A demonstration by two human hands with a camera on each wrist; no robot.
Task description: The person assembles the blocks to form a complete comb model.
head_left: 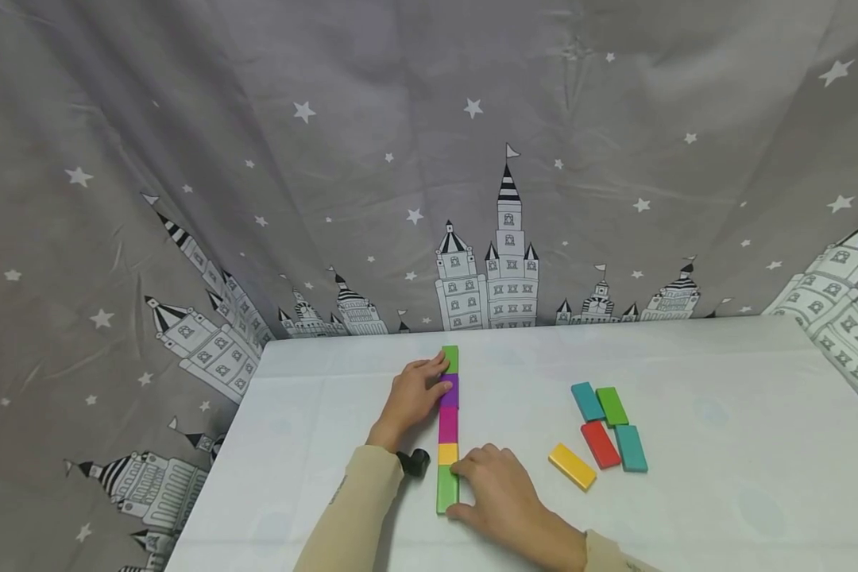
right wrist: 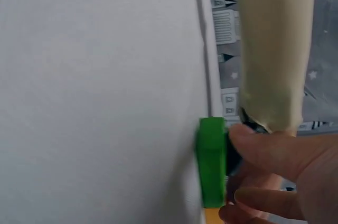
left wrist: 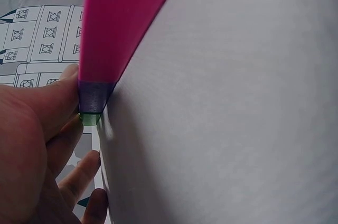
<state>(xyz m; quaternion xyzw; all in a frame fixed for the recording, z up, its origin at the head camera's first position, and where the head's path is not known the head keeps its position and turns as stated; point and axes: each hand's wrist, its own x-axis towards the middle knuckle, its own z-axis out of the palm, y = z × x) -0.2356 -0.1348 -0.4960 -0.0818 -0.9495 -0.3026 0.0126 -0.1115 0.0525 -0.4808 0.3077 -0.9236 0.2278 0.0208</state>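
Note:
A straight row of colored blocks runs away from the person in the head view. From far to near it holds a green block [head_left: 451, 356], a purple block [head_left: 450, 395], a magenta block [head_left: 447, 426], a yellow block [head_left: 447, 454] and a lighter green block [head_left: 446, 490]. My left hand [head_left: 413, 395] touches the far green and purple blocks from the left, fingers extended. With thumb and fingers, my right hand [head_left: 504, 492] holds the near green block [right wrist: 212, 163] along its right side. That block overlaps part of the yellow one in the head view.
To the right lie two teal blocks [head_left: 588, 402], another green block [head_left: 612, 406], a red block [head_left: 600, 444] and another yellow block [head_left: 572, 467] on the white table [head_left: 722, 492]. A gray castle-print curtain [head_left: 372, 199] hangs behind. A black device [head_left: 416, 462] sits at the left wrist.

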